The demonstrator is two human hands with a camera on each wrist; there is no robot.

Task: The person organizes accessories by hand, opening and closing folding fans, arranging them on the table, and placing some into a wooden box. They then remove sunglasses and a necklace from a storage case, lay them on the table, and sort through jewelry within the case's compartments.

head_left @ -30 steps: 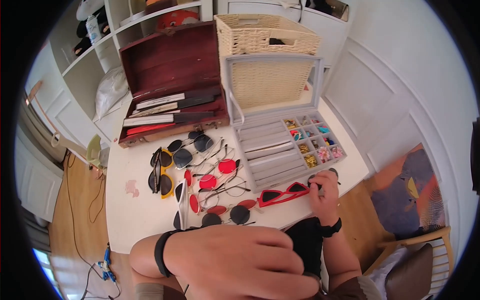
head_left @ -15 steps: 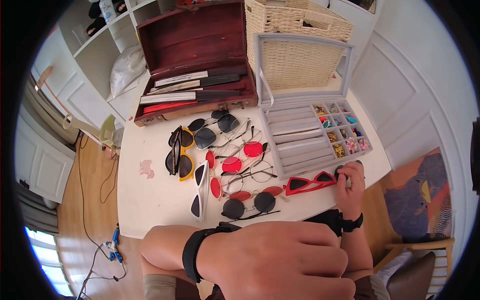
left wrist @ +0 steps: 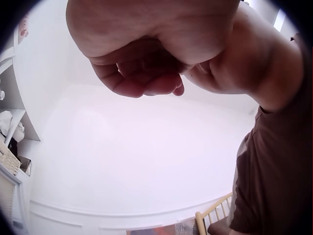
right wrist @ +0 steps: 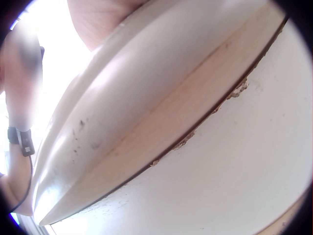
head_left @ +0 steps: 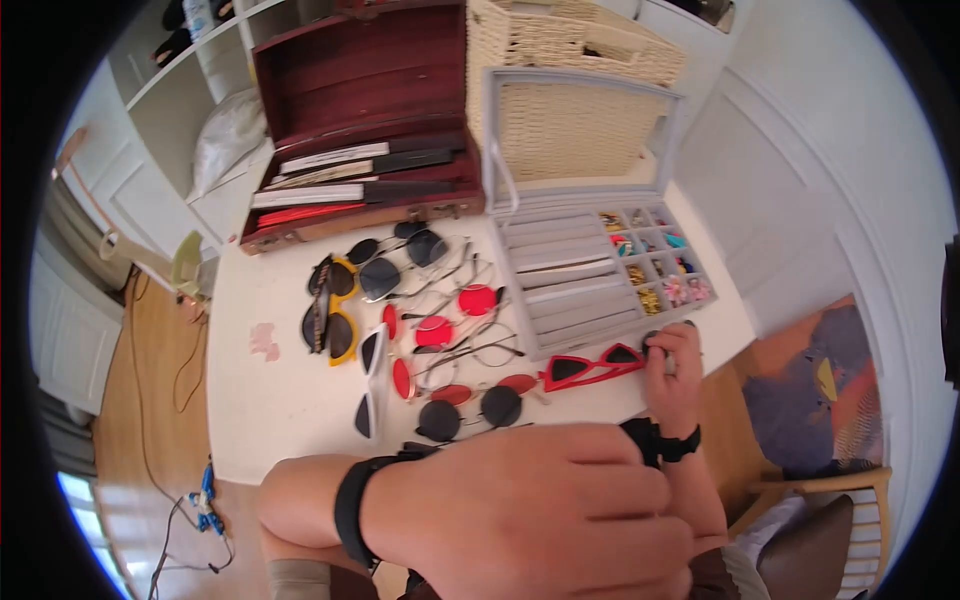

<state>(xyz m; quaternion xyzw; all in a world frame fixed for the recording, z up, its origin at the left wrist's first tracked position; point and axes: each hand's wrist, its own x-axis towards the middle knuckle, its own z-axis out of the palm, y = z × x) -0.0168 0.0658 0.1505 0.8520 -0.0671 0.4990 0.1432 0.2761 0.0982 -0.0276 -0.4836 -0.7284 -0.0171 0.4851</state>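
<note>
In the head view my right hand (head_left: 676, 378) is at the table's front right edge, its fingers bent around small dark round sunglasses (head_left: 652, 343), mostly hidden behind them. Red cat-eye sunglasses (head_left: 592, 368) lie just left of that hand. My left hand (head_left: 530, 500) is raised large in the foreground, back up. From the left wrist view, its fingers (left wrist: 129, 87) curl loosely under the palm with nothing visible in them. Dark round sunglasses (head_left: 501, 405), white sunglasses (head_left: 376, 385) and yellow sunglasses (head_left: 344, 338) lie on the table, among several wire-framed pairs.
A grey jewellery box (head_left: 570, 335) with its lid up holds trinkets in compartments. An open dark red chest (head_left: 360, 90) containing folded fans (head_left: 310, 195) stands at the back left. Behind is a wicker basket (head_left: 570, 40). The table edge (right wrist: 195, 129) looks chipped in the right wrist view.
The head view swung, shifting the scene right and up, then partly back left. My left hand stays raised in the foreground; my right hand keeps its hold on the dark sunglasses beside the red pair.
</note>
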